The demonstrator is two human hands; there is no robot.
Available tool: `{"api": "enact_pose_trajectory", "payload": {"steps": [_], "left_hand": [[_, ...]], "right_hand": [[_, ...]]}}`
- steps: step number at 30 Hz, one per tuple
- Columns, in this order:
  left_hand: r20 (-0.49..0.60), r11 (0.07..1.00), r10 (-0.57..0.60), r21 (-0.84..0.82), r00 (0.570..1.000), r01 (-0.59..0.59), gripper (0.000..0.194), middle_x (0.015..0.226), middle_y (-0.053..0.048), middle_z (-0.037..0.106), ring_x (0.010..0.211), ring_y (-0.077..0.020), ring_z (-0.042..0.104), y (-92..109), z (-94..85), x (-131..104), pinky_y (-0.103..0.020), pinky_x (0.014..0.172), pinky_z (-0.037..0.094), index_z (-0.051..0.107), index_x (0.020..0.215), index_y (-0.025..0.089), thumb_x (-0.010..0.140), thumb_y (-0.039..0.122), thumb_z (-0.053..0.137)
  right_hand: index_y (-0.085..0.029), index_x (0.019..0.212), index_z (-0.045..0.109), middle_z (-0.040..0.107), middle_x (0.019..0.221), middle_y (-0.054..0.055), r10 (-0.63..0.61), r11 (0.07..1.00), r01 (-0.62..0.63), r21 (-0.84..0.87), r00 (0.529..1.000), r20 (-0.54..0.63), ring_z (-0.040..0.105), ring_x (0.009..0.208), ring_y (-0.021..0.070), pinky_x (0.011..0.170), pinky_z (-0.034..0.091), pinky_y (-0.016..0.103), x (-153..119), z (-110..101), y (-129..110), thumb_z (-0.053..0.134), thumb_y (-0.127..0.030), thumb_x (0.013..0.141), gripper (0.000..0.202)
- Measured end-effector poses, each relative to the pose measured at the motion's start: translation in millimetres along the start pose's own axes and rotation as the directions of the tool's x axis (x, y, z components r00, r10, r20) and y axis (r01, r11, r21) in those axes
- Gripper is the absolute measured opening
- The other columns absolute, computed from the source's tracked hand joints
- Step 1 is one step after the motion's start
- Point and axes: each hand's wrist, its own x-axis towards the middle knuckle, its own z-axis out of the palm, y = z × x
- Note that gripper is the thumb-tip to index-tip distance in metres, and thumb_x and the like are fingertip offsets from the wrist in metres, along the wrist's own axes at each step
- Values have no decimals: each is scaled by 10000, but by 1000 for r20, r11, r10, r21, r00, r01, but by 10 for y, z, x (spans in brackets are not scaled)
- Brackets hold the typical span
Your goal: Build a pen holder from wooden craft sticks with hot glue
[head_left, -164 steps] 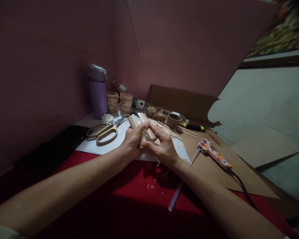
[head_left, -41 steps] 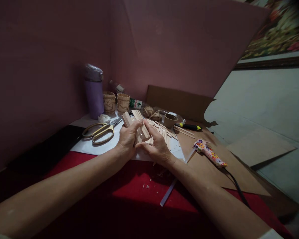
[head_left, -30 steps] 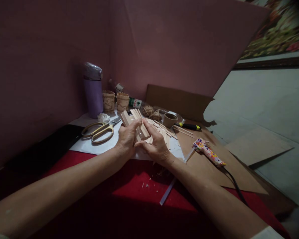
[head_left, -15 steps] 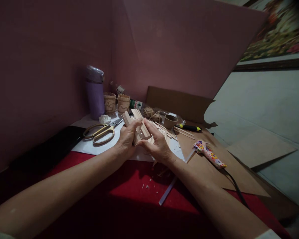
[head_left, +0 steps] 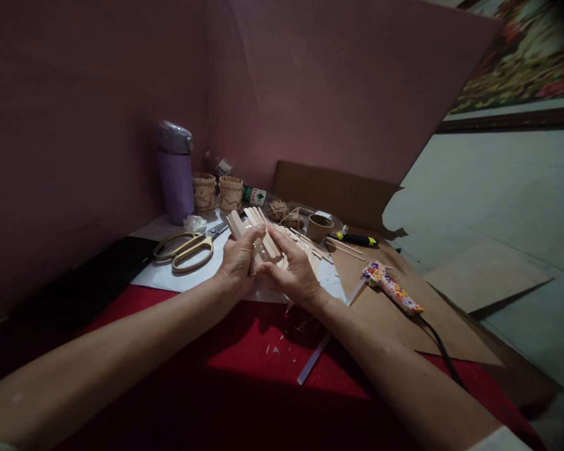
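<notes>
Moved: only the view, slightly; both hands and the sticks keep nearly the same pose.
Left hand (head_left: 237,262): gripping the left side of the sticks (head_left: 269,243), thumb over the front.
Right hand (head_left: 295,268): fingers closed on their right side.
Sticks: tilted, side by side on clear plastic (head_left: 261,252), above the paper (head_left: 169,277) at its near edge.
Scissors (head_left: 207,238): on the paper's left part.
Glue gun (head_left: 395,291): on cardboard (head_left: 371,326), towards the right edge of the desk (head_left: 244,357).
</notes>
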Motion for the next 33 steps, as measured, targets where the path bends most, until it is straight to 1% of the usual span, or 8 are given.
{"api": "enact_pose_trajectory", "payload": {"steps": [6,10,13,15,18,23,29,33], "left_hand": [[-11,1000,-4,9,1000,4,367,664,-32,655,546,-149,603,-11,-1,9,-311,601,561,658,959,102,623,217,751],[6,999,18,32,1000,-18,372,730,-45,686,567,-149,618,4,-11,12,-303,603,561,667,976,109,643,244,760],[61,999,-4,42,998,2,405,800,-60,702,615,-159,641,37,-15,12,-302,616,559,660,1005,122,661,299,780],[123,1000,-28,14,992,26,439,830,-65,707,670,-180,663,59,-13,14,-316,650,565,651,1044,138,680,349,776],[191,999,-20,-29,981,26,457,843,-57,709,703,-182,668,76,-11,23,-311,678,565,642,1082,156,706,389,756],[191,999,51,0,980,-52,423,787,-28,698,643,-154,645,65,-20,46,-268,608,548,647,1059,157,706,360,762],[216,993,114,-10,970,-115,407,826,-43,710,703,-177,668,34,-22,70,-284,676,553,649,1081,163,750,387,723],[209,995,101,-5,973,-102,392,836,-54,710,743,-194,675,29,-26,79,-307,723,557,646,1092,156,766,366,704]], "right_hand": [[-182,1417,485,536,1412,155,14,1000,-14,5,1000,5,460,1345,306,1149,335,481,-5,19,10,645,-650,768,816],[-198,1452,436,515,1430,145,-1,1000,1,25,1000,14,426,1367,313,1158,314,492,-1,13,1,640,-645,776,836],[-215,1479,391,486,1455,138,1,1000,-2,27,1000,22,403,1381,316,1162,304,500,0,-17,4,640,-653,770,869],[-219,1490,368,459,1477,141,12,999,-12,33,1000,22,397,1385,316,1163,302,505,-4,-44,9,633,-668,766,892],[-212,1501,345,424,1503,147,20,998,-21,54,1000,22,383,1395,315,1168,291,508,-17,-77,11,618,-682,767,913],[-230,1500,346,426,1503,133,30,997,-30,68,1000,3,375,1399,321,1170,285,520,-30,-75,-14,656,-690,728,950],[-247,1495,353,436,1499,120,39,997,-38,60,999,-21,384,1394,305,1173,282,511,-30,-66,-49,620,-681,768,888],[-214,1494,356,429,1502,139,57,996,-56,67,998,-19,377,1401,300,1177,275,503,-33,-74,-59,614,-674,779,889]]}}
